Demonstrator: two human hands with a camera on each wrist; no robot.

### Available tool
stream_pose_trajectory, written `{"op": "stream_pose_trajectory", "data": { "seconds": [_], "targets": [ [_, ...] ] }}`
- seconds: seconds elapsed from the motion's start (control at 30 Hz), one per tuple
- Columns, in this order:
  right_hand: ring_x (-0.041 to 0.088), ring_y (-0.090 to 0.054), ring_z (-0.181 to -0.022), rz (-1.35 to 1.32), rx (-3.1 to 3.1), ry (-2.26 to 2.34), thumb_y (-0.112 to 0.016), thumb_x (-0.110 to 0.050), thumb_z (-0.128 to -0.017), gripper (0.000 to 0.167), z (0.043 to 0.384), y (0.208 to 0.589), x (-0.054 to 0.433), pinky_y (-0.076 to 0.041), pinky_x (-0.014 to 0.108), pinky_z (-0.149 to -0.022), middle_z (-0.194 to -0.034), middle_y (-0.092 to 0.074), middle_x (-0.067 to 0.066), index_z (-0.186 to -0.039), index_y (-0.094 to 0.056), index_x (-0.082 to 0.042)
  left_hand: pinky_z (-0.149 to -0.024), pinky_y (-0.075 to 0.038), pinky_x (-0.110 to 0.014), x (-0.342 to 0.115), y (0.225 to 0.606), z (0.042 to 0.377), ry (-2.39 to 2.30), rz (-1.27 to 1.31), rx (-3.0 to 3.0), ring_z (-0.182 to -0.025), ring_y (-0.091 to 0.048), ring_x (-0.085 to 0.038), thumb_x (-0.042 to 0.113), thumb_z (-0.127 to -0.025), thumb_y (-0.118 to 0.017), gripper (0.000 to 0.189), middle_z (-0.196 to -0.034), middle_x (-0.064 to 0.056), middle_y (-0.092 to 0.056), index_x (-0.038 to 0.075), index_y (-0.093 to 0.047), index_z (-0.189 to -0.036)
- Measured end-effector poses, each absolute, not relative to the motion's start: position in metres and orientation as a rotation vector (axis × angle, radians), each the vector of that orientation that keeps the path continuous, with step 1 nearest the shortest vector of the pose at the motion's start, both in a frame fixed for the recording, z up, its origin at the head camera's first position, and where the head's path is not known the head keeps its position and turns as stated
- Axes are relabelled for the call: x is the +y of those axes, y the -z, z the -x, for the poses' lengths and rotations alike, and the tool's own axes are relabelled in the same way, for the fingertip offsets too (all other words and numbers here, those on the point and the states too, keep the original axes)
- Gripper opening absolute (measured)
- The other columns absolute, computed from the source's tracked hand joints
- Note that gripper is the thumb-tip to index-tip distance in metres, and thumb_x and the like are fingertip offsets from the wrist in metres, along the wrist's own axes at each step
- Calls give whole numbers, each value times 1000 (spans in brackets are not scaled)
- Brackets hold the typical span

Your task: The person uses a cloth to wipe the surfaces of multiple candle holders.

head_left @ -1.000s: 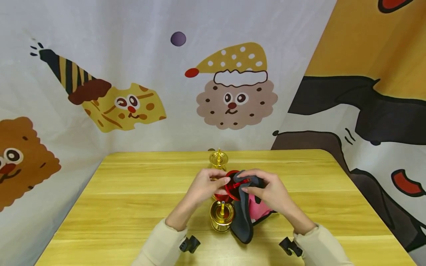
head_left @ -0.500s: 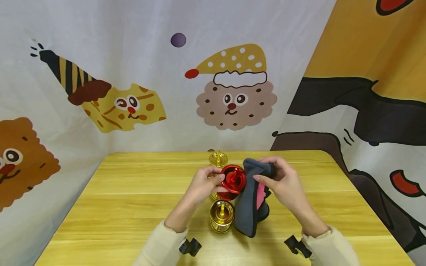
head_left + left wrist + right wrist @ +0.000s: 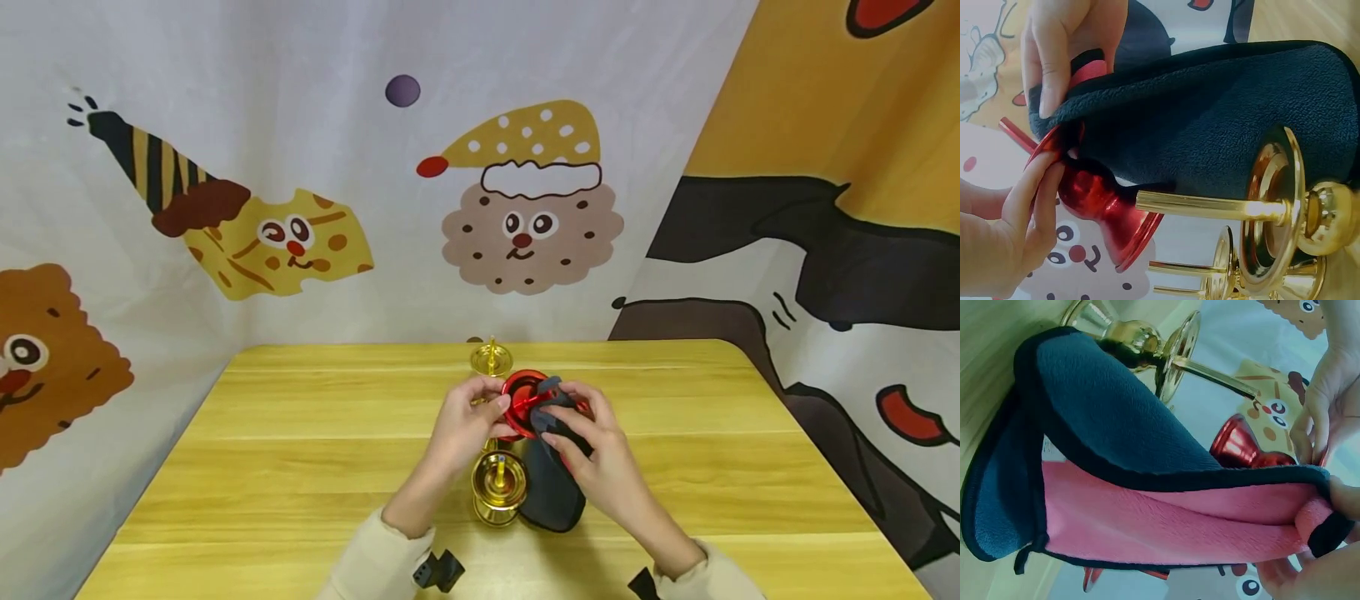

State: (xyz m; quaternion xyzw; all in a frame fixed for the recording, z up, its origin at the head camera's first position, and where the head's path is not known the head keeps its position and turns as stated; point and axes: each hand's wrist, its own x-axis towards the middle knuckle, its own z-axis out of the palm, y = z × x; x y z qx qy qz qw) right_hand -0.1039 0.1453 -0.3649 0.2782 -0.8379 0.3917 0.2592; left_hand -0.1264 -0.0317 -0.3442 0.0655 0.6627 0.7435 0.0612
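Note:
My left hand (image 3: 465, 421) pinches the rim of a shiny red candlestick (image 3: 1094, 194), which is tilted above the table with its spike pointing up and right in the head view. My right hand (image 3: 600, 442) holds a bunched end of a cleaning cloth (image 3: 1160, 519), dark grey on one side and pink on the other, with black edging. That end is pressed at the candlestick's dish, beside the spike. The rest of the cloth hangs down to the right of a gold candlestick (image 3: 500, 496). My right fingers and the cloth hide part of the dish.
Gold candlesticks stand upright in a line on the wooden table (image 3: 300, 467), one near my wrists and another gold candlestick (image 3: 491, 360) at the back. Something red (image 3: 1091, 578) shows below the cloth in the right wrist view. A printed curtain (image 3: 337, 125) hangs behind.
My right hand drew back to the right with the cloth, then returned left to the red dish. The candlestick's dish tipped and turned slightly; my left hand keeps its hold.

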Motion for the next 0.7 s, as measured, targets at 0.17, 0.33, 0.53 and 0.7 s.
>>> {"op": "stream_pose_trajectory", "data": {
  "seconds": [0.17, 0.33, 0.53, 0.7],
  "targets": [
    [26, -57, -92, -763, -2285, -987, -72, 21, -60, 34, 108, 358, 148, -54, 31, -65, -111, -52, 17, -88, -69, 1, -61, -56, -30, -31, 345, 126, -2209, -264, 2007, -69, -60, -16, -7, -90, -50, 20, -90, -16, -51, -15, -54, -108],
    [25, -59, -87, -889, -2323, -889, -67, 26, -61, 33, 119, 345, 154, -54, 30, -62, -106, -55, 15, -82, -68, 1, -62, -56, -32, -32, 344, 127, -2120, -364, 2015, -67, -64, -23, -6, -90, -50, 22, -94, -20, -57, -15, -55, -110],
    [23, -58, -87, -1034, -2334, -846, -66, 27, -61, 39, 128, 339, 161, -54, 30, -63, -107, -56, 11, -86, -69, -4, -61, -56, -32, -34, 342, 129, -2034, -411, 2068, -66, -64, -25, -6, -91, -49, 22, -98, -22, -61, -15, -55, -110],
    [18, -57, -78, -860, -2349, -911, -74, 16, -63, 33, 120, 347, 157, -51, 25, -59, -103, -53, 12, -92, -68, 0, -59, -56, -30, -31, 343, 130, -2106, -310, 2109, -64, -61, -17, -5, -90, -51, 19, -92, -18, -59, -14, -57, -106]
  ]
}}
